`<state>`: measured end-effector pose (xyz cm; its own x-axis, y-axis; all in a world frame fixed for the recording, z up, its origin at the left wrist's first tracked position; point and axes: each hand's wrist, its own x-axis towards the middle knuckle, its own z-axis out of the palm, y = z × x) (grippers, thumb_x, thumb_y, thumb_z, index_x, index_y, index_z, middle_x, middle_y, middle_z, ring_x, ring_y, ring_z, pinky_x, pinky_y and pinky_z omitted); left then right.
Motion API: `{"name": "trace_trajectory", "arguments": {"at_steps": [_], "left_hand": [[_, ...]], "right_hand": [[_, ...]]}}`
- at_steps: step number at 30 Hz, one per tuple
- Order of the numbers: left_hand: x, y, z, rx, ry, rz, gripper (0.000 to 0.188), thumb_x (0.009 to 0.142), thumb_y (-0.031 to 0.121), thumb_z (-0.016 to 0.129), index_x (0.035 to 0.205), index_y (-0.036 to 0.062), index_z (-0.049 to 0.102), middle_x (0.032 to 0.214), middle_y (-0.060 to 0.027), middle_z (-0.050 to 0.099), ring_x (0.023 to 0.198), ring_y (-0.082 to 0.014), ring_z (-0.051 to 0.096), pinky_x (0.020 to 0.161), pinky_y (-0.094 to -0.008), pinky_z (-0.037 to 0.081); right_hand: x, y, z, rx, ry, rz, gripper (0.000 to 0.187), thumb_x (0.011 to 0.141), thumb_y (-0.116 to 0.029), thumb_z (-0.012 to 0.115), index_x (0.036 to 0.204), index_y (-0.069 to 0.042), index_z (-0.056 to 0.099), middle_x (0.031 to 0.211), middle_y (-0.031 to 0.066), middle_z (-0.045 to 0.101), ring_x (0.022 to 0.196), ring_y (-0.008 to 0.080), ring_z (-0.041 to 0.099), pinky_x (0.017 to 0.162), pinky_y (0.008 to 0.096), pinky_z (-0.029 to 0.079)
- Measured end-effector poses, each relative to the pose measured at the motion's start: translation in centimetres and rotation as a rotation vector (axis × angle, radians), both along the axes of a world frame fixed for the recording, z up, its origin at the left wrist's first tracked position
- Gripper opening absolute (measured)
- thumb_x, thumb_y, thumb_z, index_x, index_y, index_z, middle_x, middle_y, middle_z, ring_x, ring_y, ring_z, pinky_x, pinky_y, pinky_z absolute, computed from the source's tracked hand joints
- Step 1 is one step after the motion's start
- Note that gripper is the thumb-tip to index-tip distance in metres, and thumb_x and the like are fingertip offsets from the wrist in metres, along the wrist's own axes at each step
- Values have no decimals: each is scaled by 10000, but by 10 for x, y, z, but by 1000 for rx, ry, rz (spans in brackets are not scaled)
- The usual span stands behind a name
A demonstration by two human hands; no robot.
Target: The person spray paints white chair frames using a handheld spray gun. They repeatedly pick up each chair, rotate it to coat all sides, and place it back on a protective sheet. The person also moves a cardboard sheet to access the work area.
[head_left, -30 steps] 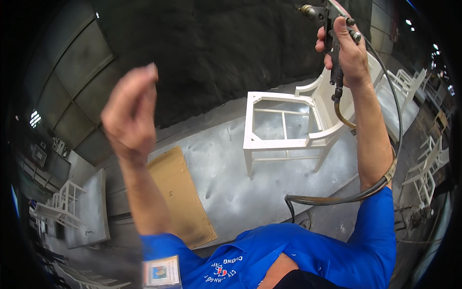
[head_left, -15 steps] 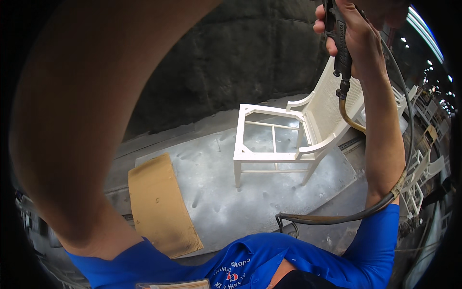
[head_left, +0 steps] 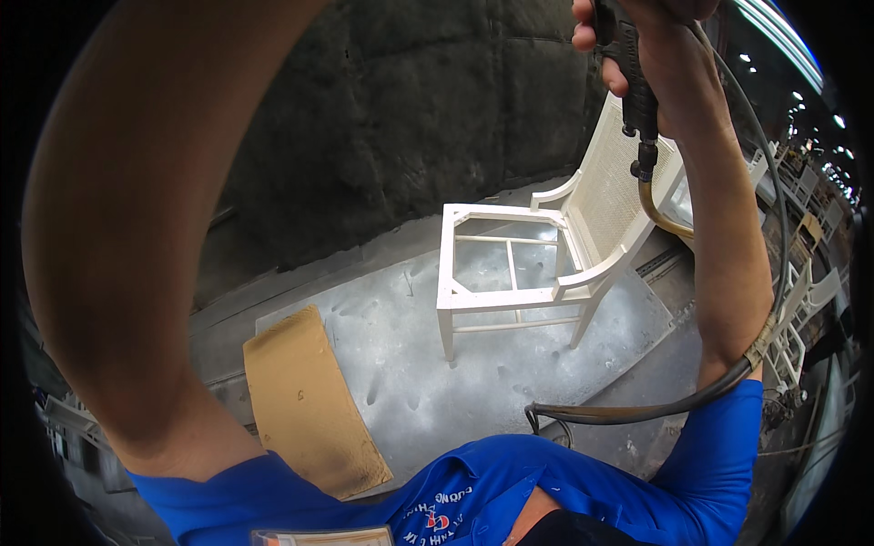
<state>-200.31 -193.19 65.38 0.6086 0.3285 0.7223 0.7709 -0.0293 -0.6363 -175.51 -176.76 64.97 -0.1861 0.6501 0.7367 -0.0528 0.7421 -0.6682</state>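
My right hand [head_left: 669, 55] is raised at the top edge, its fingers wrapped round the black handle of a spray gun [head_left: 637, 91]. The top of the gun is cut off by the edge of the picture. A yellowish hose [head_left: 662, 217] runs down from the handle's lower end. Beyond and below it stands a white armchair [head_left: 510, 298] with a woven back and an open seat frame. My left arm [head_left: 137, 209] reaches up across the left side, and its hand is outside the picture.
The chair stands on a grey, paint-dusted board [head_left: 437, 364]. A curved brown panel [head_left: 309, 400] lies at its left end. A dark wall covering [head_left: 382, 136] hangs behind. A dark hose [head_left: 637, 412] loops to my right arm. More white chairs [head_left: 797, 309] stand at far right.
My left arm has swung a little to the left. My right hand with the spray gun and the chair's upper part sit slightly further left in the picture; the grip is unchanged.
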Motion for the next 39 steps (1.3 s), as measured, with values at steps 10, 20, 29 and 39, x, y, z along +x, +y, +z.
{"name": "trace_trajectory", "arguments": {"at_steps": [10,20,29,39], "left_hand": [[-9,-9,-6,16,-23,3,287,996,201,696,1160,-33,724,1129,-160,753,993,-241,728,902,-351,582],[-12,-10,-6,19,-26,0,306,998,202,690,1177,-46,713,1143,-175,743,1017,-259,721,917,-361,579],[-8,0,-8,-5,-32,1,324,1000,203,685,1192,-58,702,1156,-189,735,1039,-275,715,931,-370,576],[-7,5,-8,-12,-38,5,344,1002,204,679,1209,-71,691,1170,-204,726,1063,-294,707,946,-380,572]], "right_hand": [[6,-2,-7,110,-85,41,606,1029,-621,549,1185,-39,612,857,47,654,603,95,615,420,226,460],[5,8,-6,167,-51,63,545,1069,-548,523,1257,-40,589,890,53,641,722,105,650,441,221,477],[10,11,-10,202,-2,84,540,1067,-532,541,1280,-36,547,918,67,629,742,122,648,442,226,477],[12,12,-11,178,-6,68,522,1070,-533,534,1260,-48,552,916,61,628,741,122,647,451,229,486]]}}
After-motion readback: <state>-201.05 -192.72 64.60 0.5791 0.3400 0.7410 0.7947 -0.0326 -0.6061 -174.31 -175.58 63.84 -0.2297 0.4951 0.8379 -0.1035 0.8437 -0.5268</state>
